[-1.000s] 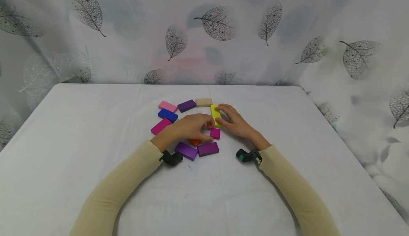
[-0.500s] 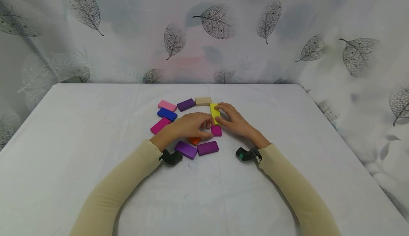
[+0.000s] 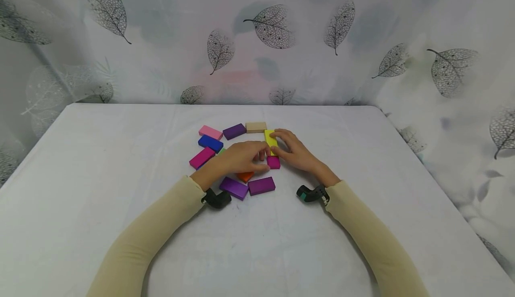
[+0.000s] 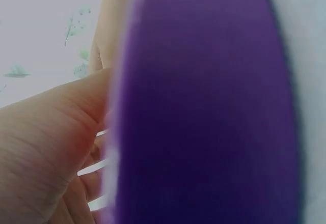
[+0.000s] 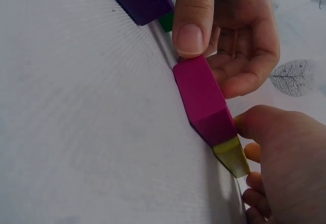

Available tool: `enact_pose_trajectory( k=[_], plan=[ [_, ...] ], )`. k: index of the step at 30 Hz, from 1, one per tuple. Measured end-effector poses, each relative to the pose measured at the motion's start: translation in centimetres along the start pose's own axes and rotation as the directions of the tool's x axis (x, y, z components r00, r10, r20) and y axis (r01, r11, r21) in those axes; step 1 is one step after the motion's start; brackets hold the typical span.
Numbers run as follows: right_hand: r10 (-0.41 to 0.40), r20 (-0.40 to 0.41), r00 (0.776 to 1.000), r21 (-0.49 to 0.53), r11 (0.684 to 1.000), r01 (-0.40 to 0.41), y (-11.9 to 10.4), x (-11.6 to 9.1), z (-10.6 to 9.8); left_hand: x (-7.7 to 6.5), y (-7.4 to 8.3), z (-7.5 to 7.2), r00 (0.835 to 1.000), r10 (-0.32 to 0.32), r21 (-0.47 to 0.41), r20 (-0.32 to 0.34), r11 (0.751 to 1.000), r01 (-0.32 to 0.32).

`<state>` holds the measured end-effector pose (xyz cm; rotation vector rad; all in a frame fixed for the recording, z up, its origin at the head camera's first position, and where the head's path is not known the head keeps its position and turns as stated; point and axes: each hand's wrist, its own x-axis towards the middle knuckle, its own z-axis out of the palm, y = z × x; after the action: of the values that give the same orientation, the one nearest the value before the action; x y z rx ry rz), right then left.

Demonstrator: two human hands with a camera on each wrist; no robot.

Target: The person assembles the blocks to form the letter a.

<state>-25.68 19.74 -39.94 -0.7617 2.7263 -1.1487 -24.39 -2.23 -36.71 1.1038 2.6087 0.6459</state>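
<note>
In the head view my left hand (image 3: pixel 245 157) has its thumb and index finger at the left end of a small magenta block (image 3: pixel 274 163), pinching it. The right wrist view shows that thumb against the end of the magenta block (image 5: pixel 204 91). My right hand (image 3: pixel 295 153) holds a yellow block (image 3: pixel 270 141), thumb and fingers along its right side. The magenta block meets the yellow block's near end. Under my left hand lie an orange block (image 3: pixel 244 177) and a bit of green block (image 3: pixel 221 151), both partly hidden.
Around the hands lie a tan block (image 3: pixel 255 128), a dark purple block (image 3: pixel 234 131), a pink block (image 3: pixel 210 132), a blue block (image 3: pixel 210 143), a deep pink block (image 3: pixel 202 157), a violet block (image 3: pixel 234 188) and a plum block (image 3: pixel 261 186). A white cloth covers the table (image 3: pixel 257 248).
The magenta block has slid away from me and slightly right, up against the yellow block, with my left hand at it. My right hand has stayed on the yellow block.
</note>
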Motion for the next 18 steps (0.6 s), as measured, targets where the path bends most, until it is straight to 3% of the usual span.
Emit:
enact_pose_trajectory(
  k=[18],
  plan=[
    [-0.015, 0.0, 1.0, 0.024, 1.0, 0.015, -0.01, 0.09, 0.03, 0.2, -0.26, 0.41, 1.0, 0.002, 0.037, -0.03, 0.999, 0.0]
  ],
)
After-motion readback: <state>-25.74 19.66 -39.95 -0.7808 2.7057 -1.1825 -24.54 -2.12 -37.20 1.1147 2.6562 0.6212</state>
